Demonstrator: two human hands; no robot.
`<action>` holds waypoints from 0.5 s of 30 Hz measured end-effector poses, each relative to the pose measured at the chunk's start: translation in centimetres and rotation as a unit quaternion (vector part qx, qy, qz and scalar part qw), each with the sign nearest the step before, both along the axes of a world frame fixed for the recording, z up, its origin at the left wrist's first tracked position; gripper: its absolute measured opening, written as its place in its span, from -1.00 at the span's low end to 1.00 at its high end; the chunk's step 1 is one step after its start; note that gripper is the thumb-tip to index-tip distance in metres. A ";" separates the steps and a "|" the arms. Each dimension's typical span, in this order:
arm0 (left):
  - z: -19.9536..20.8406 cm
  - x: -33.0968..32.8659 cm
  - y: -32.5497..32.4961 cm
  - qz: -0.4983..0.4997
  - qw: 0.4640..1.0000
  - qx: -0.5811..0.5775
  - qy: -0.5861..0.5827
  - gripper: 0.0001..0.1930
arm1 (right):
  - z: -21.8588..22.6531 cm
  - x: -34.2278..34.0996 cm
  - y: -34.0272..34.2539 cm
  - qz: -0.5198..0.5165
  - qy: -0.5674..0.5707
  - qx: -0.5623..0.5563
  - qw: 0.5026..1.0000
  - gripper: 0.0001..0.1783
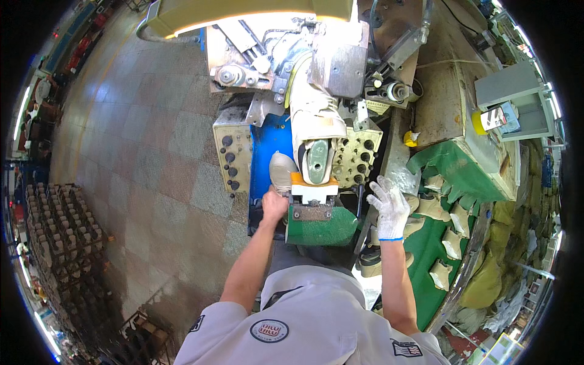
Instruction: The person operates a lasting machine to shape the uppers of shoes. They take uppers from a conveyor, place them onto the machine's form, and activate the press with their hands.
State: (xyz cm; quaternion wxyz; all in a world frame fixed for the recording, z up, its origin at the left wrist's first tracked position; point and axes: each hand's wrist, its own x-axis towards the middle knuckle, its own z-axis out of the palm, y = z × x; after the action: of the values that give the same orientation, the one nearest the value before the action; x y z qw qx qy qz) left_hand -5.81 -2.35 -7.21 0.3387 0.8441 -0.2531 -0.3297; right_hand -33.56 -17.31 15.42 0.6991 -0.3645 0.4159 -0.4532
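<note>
A beige shoe upper [316, 121] is clamped in the lit machine, with its open end toward me and a green shoe last [317, 159] inside it. An orange pad [296, 178] presses beneath that end. Just left of it, my bare left hand [275, 205] grips the near end of a second beige shoe [281, 171], which points away from me. My right hand [389, 208], in a white glove with a blue cuff, is raised beside a black lever [359, 204]. Its fingers are spread and nothing is in them.
Control boxes with black knobs [230, 156] flank the machine. A green curved guard [321, 231] stands before my waist. At right, several beige uppers [451, 244] lie on a green belt [420, 292] beside a wooden cabinet [441, 109]. Racks [61, 228] stand at far left.
</note>
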 end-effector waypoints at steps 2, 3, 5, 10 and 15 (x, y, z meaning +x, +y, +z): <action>4.4 0.6 0.3 -0.007 0.998 -0.047 0.038 -0.49 | 1.0 0.5 0.2 0.027 0.060 -0.045 0.997 -0.49; 4.9 0.9 1.0 0.006 0.998 -0.044 0.042 -0.45 | 1.6 1.0 0.4 0.021 0.044 -0.019 0.999 -0.50; 6.6 1.9 2.7 0.000 0.990 -0.097 0.101 -0.37 | 2.6 1.8 0.6 0.007 0.011 0.034 0.999 -0.51; 19.1 4.8 7.3 -0.034 0.993 -0.094 0.058 -0.35 | 8.5 4.4 4.0 0.128 0.130 0.006 0.983 -0.54; 32.8 10.1 10.6 -0.154 0.964 -0.175 0.126 -0.26 | 13.6 7.2 8.2 0.276 0.219 -0.260 0.899 -0.07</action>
State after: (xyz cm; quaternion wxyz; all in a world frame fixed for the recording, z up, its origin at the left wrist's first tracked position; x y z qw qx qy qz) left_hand 4.29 8.30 25.55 0.4558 0.6738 -0.3891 -0.4323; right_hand -26.38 -9.14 29.00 0.5673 -0.7237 0.3088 -0.2431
